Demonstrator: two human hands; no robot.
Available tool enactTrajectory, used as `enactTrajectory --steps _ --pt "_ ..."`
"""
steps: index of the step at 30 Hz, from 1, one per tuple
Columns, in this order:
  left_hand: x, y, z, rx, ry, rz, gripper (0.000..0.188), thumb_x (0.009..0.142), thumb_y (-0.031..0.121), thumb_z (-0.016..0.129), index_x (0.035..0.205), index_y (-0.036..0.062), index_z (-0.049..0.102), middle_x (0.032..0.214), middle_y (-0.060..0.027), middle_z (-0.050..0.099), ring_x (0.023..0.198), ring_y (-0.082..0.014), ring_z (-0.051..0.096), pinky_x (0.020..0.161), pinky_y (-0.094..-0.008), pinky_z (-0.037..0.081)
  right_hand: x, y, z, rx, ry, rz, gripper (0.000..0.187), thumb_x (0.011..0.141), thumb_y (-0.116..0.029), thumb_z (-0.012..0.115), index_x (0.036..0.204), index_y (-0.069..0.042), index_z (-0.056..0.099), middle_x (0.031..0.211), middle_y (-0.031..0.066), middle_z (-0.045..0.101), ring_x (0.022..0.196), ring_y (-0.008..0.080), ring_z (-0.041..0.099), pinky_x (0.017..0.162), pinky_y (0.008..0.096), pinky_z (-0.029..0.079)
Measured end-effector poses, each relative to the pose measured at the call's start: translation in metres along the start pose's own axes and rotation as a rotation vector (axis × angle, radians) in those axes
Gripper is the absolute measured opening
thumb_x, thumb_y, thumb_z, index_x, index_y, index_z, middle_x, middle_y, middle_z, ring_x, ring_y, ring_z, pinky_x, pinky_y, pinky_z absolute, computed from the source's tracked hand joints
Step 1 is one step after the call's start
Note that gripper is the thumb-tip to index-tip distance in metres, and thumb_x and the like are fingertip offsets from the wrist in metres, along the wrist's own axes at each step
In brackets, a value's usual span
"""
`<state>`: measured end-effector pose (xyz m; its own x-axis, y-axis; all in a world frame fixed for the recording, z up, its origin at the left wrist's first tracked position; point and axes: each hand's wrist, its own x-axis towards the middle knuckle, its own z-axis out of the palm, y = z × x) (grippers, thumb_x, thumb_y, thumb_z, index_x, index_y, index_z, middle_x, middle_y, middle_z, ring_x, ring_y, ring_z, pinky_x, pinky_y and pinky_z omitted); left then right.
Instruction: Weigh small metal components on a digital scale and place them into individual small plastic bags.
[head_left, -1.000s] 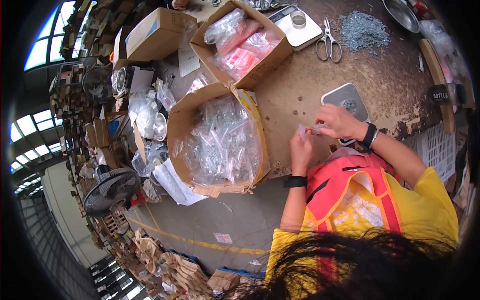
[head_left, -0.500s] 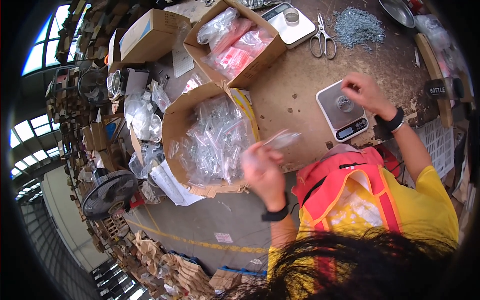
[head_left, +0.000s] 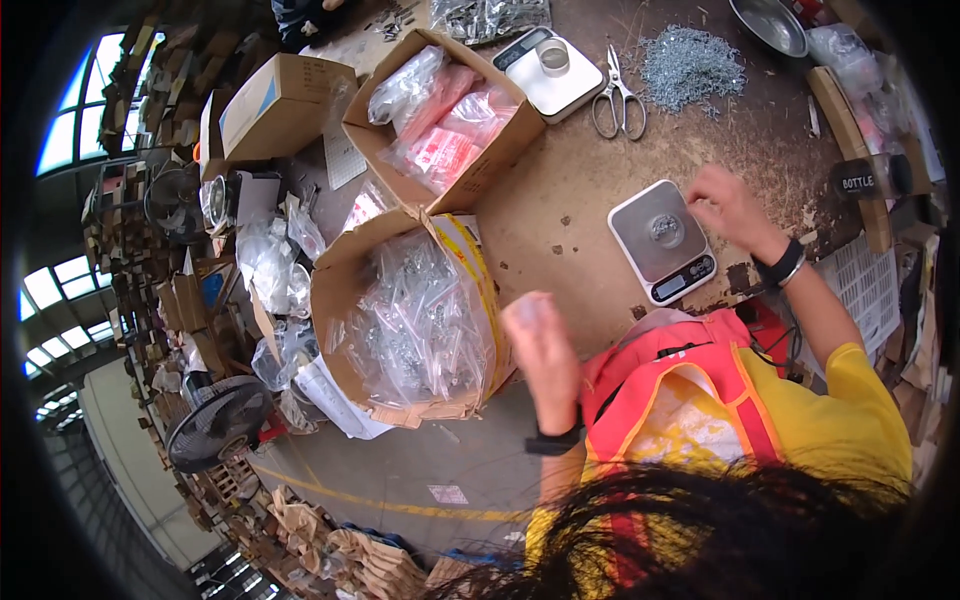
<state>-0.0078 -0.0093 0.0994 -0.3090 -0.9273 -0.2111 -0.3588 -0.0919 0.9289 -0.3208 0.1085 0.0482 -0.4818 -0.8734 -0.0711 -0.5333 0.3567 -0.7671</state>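
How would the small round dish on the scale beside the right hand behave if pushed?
The dish would probably slide, since the scale looks flat and smooth on top. Its loose metal pieces might shift or spill, as its top seems open.

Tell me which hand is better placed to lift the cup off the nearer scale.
Right, probably: the right hand is by the scale's right edge, close to the cup; the left hand, blurred, is farther off, beside the nearer carton.
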Motion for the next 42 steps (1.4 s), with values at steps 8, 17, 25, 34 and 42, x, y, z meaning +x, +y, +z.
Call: enactTrajectory --steps 8,17,25,34,42 --pt "-0.006 -0.03 0.06 0.054 -0.3 0.018 0.033 0.106 0.03 0.055 0.088 0.0035 0.047 0.072 -0.0091 0.047 0.065 -0.0184 0.045 0.061 -0.0348 0.043 -0.016 -0.004 0.05 -0.407 -0.013 -0.323 0.022 0.073 -0.011 0.079 0.087 -0.008 0.062 0.093 0.0084 0.055 0.094 0.0293 0.056 0.082 0.0419 0.047" --pt "0.002 -0.041 0.048 0.1 -0.256 0.017 0.033 0.105 0.029 0.056 0.086 0.004 0.047 0.068 -0.0086 0.048 0.063 -0.0178 0.046 0.059 -0.0354 0.043 -0.017 0.009 0.075 -0.489 0.013 -0.337 0.012 0.082 -0.016 0.069 0.089 -0.011 0.061 0.083 0.0063 0.057 0.087 0.0267 0.06 0.074 0.0403 0.049" --pt "-0.005 -0.054 0.048 0.056 -0.305 -0.032 0.03 0.105 0.028 0.057 0.088 0.0043 0.051 0.069 -0.0055 0.05 0.064 -0.0147 0.047 0.06 -0.0334 0.043 -0.015 0.017 0.074 -0.511 0.023 -0.454 0.008 0.084 -0.015 0.065 0.088 -0.01 0.061 0.081 0.0065 0.057 0.083 0.0257 0.06 0.07 0.0388 0.049" --pt "0.001 -0.06 0.041 -0.649 -0.362 -0.384 0.031 0.097 0.01 0.059 0.127 0.0027 0.05 0.122 -0.0105 0.055 0.103 -0.0235 0.062 0.088 -0.0356 0.052 -0.001 0.005 0.024 -0.356 0.107 -0.346 0.016 0.083 -0.009 0.07 0.097 -0.005 0.064 0.091 0.0105 0.063 0.089 0.0304 0.063 0.076 0.0412 0.052" --pt "0.01 -0.039 0.051 -1.01 -0.447 -0.534 0.039 0.102 0.011 0.055 0.137 -0.0034 0.046 0.145 -0.0175 0.045 0.139 -0.0375 0.046 0.106 -0.0482 0.049 -0.019 -0.068 0.022 0.156 -0.111 -0.097 0.025 0.085 -0.013 0.072 0.104 0.0 0.063 0.094 0.0125 0.063 0.081 0.0232 0.066 0.074 0.0356 0.053"
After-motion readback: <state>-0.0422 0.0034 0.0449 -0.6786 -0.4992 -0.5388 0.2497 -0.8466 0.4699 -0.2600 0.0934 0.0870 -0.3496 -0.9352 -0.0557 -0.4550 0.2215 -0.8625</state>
